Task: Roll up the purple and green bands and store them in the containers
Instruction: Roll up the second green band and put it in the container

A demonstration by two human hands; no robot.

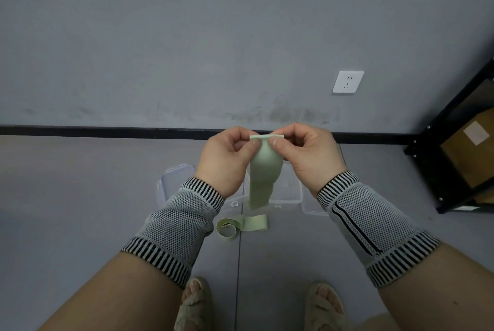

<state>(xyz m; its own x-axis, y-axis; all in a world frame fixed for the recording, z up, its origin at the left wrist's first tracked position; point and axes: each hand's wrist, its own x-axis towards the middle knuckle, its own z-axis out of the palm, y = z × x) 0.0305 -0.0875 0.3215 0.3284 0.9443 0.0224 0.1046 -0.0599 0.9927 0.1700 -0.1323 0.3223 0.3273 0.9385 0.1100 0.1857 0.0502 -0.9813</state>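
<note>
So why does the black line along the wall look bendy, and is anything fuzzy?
Head view: the wide-angle lens bows the black baseboard and tilts the shelf; light is soft and even, no glare; the hands and green band look sharp, the clear containers faint.

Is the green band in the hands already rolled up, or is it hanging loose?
Mostly loose. Both hands, left hand and right hand, pinch the top edge of the green band; the rest hangs flat and unrolled.

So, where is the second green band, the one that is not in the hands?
In the head view the second green band lies on the floor, centre frame, below the hanging held band and nearer than the clear containers.
</note>
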